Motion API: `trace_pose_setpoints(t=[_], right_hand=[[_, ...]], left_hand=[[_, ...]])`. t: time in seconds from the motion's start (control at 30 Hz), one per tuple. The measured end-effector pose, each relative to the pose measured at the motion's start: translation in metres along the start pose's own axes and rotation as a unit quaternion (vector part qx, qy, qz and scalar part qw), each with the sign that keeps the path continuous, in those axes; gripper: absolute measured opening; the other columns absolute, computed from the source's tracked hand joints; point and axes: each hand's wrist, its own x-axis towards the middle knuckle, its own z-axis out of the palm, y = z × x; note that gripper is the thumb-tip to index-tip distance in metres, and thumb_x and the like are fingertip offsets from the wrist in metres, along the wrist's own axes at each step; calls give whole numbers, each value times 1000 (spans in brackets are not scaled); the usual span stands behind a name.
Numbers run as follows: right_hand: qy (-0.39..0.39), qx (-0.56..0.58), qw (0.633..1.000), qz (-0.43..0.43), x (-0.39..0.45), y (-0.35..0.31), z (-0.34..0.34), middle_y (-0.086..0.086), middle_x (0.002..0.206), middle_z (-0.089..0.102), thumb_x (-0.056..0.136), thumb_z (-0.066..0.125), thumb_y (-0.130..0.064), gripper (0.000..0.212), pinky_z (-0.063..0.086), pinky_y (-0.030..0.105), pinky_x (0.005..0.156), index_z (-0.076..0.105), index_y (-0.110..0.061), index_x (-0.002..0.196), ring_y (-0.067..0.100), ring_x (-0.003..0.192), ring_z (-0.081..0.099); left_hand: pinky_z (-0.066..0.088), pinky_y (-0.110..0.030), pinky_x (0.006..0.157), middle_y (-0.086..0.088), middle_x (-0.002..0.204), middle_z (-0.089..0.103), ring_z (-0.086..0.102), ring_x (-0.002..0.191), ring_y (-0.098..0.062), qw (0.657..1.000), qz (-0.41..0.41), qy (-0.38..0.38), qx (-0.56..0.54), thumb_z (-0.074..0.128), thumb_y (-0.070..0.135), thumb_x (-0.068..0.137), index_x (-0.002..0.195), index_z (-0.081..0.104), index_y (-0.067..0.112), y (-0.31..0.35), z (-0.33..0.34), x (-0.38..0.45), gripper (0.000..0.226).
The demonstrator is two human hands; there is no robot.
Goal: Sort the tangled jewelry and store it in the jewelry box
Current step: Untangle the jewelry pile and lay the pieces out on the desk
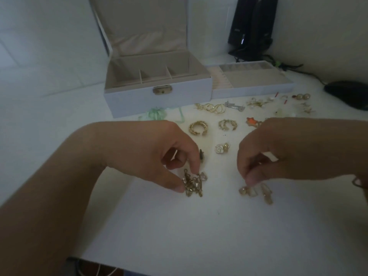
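Observation:
A tangled clump of gold chain and charms (192,183) lies on the white table in front of me. My left hand (159,154) pinches it between thumb and forefinger. To the right, my right hand (282,152) pinches a small gold piece with pale stones (256,191) that rests on the table. The white jewelry box (159,96) stands open at the back, its lid raised and its beige compartments bare. Its pulled-out tray (253,90) sits just to the right of it.
Sorted pieces lie between the box and my hands: gold hoops (198,127), twisted gold earrings (212,108), a white flower ring (221,148), an orange charm (252,122), pearl earrings (302,96). A green ribbon (157,113) lies by the box. Black speakers (251,26) stand behind.

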Motion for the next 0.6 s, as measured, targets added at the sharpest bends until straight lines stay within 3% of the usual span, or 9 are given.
trace_pose_setpoints(t=[0.17,0.27,0.37,0.6], right_hand=[[32,51,998,14,-15,4,-10,-19,80,64,75,65,-46,9,47,18,73,66,-43,83,5,77,60],[20,58,998,17,-10,1,-6,-10,78,64,71,65,-50,14,49,22,69,64,-45,84,9,72,61],[5,60,998,18,-9,-1,-3,-7,78,64,71,66,-52,15,48,23,70,63,-46,85,10,71,60],[55,44,997,-8,-6,-3,-3,-11,80,63,70,54,-61,26,50,28,67,64,-42,86,10,74,59]], left_hand=[[50,-27,61,14,67,59,56,62,-11,1000,-1,-4,3,82,37,74,89,72,34,2,7,7,18],[47,-19,59,14,66,60,56,60,-8,1000,9,-9,-19,82,28,76,87,73,32,2,12,10,15],[50,-22,60,12,67,62,57,59,-9,999,15,-16,-33,80,21,78,85,74,28,4,14,10,11],[40,-9,54,16,66,65,56,54,-4,999,0,37,-10,80,20,77,80,71,32,-2,-12,-11,16]])
